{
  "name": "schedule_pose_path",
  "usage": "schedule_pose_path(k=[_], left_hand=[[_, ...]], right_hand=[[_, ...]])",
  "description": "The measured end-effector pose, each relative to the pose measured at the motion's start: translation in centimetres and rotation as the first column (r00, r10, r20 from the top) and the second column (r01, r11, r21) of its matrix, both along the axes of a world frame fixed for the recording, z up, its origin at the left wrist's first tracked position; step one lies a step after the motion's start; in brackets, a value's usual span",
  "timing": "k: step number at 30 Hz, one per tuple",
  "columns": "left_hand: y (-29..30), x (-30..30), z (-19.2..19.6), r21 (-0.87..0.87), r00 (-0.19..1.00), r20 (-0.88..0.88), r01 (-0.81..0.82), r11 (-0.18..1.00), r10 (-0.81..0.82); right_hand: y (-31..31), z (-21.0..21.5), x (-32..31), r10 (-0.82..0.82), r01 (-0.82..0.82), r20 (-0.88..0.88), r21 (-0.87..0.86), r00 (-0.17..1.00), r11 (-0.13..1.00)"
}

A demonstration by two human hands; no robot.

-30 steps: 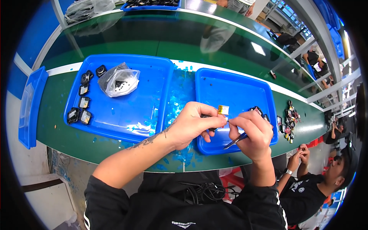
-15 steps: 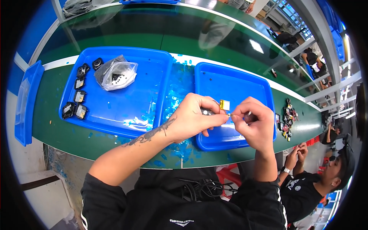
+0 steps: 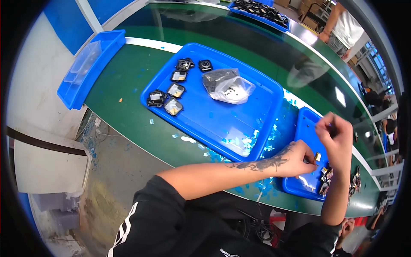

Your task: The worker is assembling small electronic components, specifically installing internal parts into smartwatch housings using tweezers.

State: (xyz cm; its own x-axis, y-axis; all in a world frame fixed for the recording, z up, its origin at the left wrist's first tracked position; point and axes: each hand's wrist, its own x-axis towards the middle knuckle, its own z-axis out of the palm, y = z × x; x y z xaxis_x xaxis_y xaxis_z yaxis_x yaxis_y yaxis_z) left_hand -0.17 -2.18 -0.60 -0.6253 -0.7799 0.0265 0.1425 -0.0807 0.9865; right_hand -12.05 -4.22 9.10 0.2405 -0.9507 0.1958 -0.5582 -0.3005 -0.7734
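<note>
My left hand (image 3: 296,159) is closed over the right-hand blue tray (image 3: 287,185). A small yellow-and-silver pouch battery (image 3: 317,157) sticks out at its fingertips; whatever else the palm holds is hidden. Raised above the far side of that tray, my right hand (image 3: 337,133) is apart from the left, with its fingers curled together. Whether something small is pinched in it cannot be made out. Small electronic parts (image 3: 326,177) with wires lie in a heap beside my left fingertips, at the tray's right end.
A larger blue tray (image 3: 205,132) holds several black watch-like cases (image 3: 174,91) and a clear bag (image 3: 233,89) of tiny dark pieces. Blue film scraps (image 3: 267,182) litter the green bench. Another blue bin (image 3: 92,68) stands far left. A person (image 3: 342,28) stands across the bench.
My view has swung, so the trays appear farther right. My right hand has come away from the left and risen; the battery stays at my left fingers.
</note>
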Motion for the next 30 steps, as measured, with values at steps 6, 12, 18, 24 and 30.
schedule_pose_path(k=[6,12,18,24,30], left_hand=[[0.1,0.0,-1.3,-0.045,0.999,0.018,-0.033,0.998,0.034],[0.1,0.0,-1.0,-0.070,0.999,0.033,-0.016,0.997,0.018],[0.1,-1.8,-3.6,-0.325,0.970,-0.126,-0.240,0.915,0.210],[-0.2,0.7,-0.2,0.090,0.999,0.030,-0.037,0.995,0.034],[0.7,-2.0,-2.9,-0.396,0.964,-0.115,-0.267,0.879,0.241]], right_hand=[[-7.0,-1.0,6.7,0.263,-0.258,-0.471,0.076,0.842,0.963],[-9.3,-2.2,9.5,0.105,-0.193,-0.599,-0.084,0.794,0.978],[-8.4,-4.6,13.6,0.433,-0.581,-0.565,-0.104,0.703,0.808],[-10.1,-6.6,16.0,0.279,-0.483,-0.764,-0.049,0.582,0.874],[-9.5,-6.6,14.9,0.218,-0.452,-0.806,-0.068,0.550,0.889]])
